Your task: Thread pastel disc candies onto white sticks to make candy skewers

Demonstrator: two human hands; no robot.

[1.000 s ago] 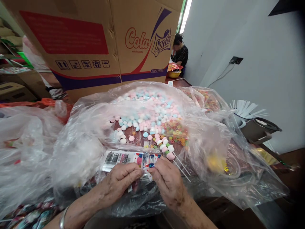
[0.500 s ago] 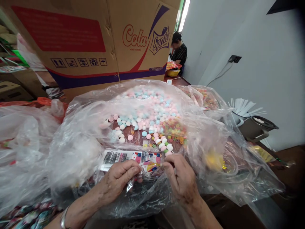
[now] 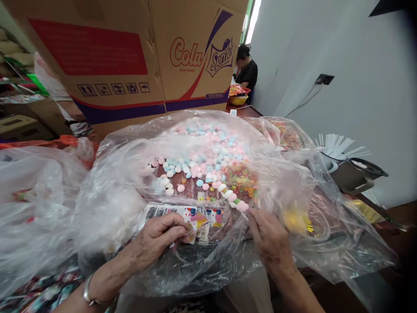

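My left hand pinches a small printed plastic candy bag between thumb and fingers. In my right hand is the lower end of a candy skewer, threaded with white and pink candies and a few green or yellow pieces; it tilts up to the left. Printed wrappers lie flat just beyond the left hand. Farther off, a heap of pink, white and blue candies spreads over clear plastic, with small coloured gummy rings at its right side.
A large cardboard box stands behind the heap. Crumpled plastic bags lie at left. A lidded grey mug and white sticks stand at right. Another person sits in the back beside a yellow basin.
My right hand has moved right and away from the left hand, carrying the skewer, more of which now shows. The left hand's bag is turned more openly to view.
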